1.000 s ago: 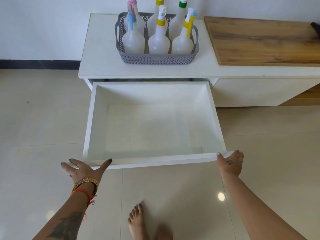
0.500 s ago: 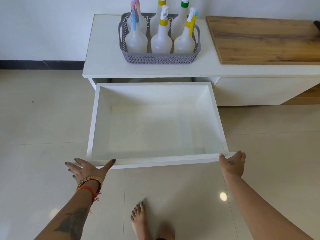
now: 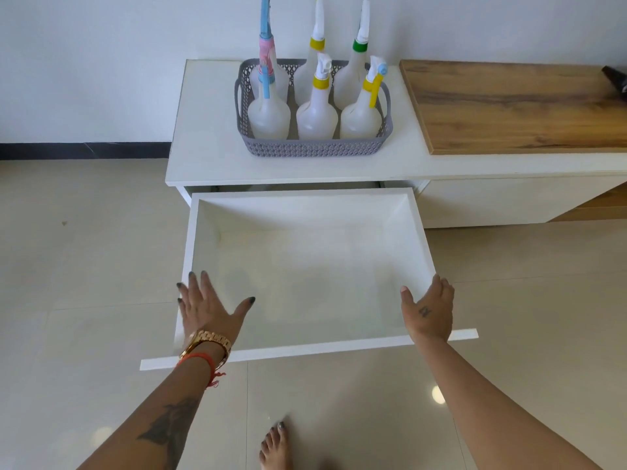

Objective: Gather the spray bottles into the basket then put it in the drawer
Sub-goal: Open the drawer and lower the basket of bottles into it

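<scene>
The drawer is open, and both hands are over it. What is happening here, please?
A person stands before the pulled-out white drawer, which holds nothing. The left hand and right hand hover open above its front corners. The grey basket, holding six spray bottles, is not yet in the drawer; it sits on the cabinet top.

Plain white wall (image 3: 101,62) with dark skirting (image 3: 84,150) at its foot. Glossy beige tiled floor (image 3: 84,266) showing a reflected light spot (image 3: 438,394). Low white cabinet, white worktop (image 3: 210,157); wood-grain panel (image 3: 509,103) on its right part.
</scene>
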